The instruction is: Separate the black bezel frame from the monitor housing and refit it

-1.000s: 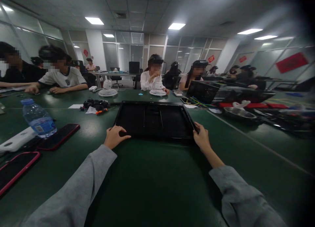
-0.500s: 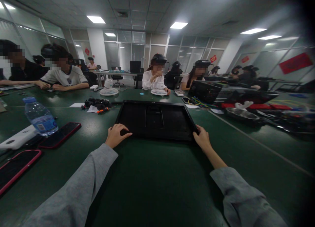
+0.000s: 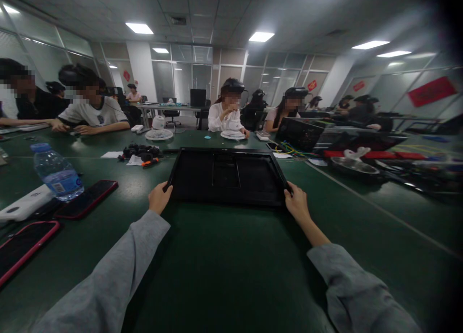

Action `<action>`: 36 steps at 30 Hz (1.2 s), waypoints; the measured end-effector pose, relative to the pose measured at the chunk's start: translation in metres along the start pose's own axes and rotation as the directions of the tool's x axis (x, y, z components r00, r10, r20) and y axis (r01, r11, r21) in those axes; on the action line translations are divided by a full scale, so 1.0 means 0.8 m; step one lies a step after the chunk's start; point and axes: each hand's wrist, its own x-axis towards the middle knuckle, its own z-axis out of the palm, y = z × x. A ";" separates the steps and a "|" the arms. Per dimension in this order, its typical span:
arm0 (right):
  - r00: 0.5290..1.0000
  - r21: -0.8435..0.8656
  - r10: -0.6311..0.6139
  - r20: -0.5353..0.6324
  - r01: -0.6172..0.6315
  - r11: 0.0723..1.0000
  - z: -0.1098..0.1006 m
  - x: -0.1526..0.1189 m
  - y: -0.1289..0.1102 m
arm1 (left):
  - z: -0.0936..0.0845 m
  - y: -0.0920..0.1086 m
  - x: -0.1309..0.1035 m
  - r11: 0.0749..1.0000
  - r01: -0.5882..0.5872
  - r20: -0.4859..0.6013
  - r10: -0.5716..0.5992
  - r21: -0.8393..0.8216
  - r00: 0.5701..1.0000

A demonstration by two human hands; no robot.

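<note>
The black panel (image 3: 226, 179) extends lengthwise left to right.

Both arms stretch forward, hands well apart and roughly level. The left arm in a loose grey cloth sleeve (image 3: 108, 270) slants inward, its cuff near the wrist; the bare left hand (image 3: 159, 199) curls its fingers, thumb turned inward. The right arm in a matching grey cloth sleeve (image 3: 356, 285) leaves more forearm uncovered, and the bare right hand (image 3: 297, 202) bends in a similar pinching grip
</note>
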 end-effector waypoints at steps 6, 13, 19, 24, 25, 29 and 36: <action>0.999 0.047 0.029 0.022 -0.030 0.998 -0.009 -0.008 -0.006 | 0.000 -0.001 -0.001 1.000 -0.021 0.009 0.021 -0.003 1.000; 0.992 0.069 0.118 0.044 -0.121 0.990 -0.009 -0.011 -0.005 | -0.002 0.002 -0.003 0.999 -0.043 0.016 0.042 0.006 0.999; 0.988 0.061 0.145 0.062 -0.149 0.987 -0.011 -0.011 -0.006 | 0.002 -0.001 0.001 0.998 -0.046 0.020 0.045 0.035 0.999; 0.988 0.058 0.132 0.079 -0.137 0.989 -0.012 -0.011 -0.003 | 0.003 -0.003 0.003 0.998 -0.046 0.035 0.044 0.036 0.998; 0.989 0.064 0.128 0.075 -0.133 0.989 -0.012 -0.011 -0.002 | 0.003 -0.003 0.002 0.998 -0.047 0.035 0.046 0.035 0.998; 0.992 0.067 0.116 0.054 -0.120 0.991 -0.010 -0.011 0.000 | 0.004 -0.002 0.000 0.998 -0.054 0.018 0.053 0.037 0.998; 0.990 0.068 0.122 0.076 -0.127 0.990 -0.010 -0.013 -0.001 | 0.004 -0.001 0.000 0.997 -0.061 0.005 0.061 0.040 0.998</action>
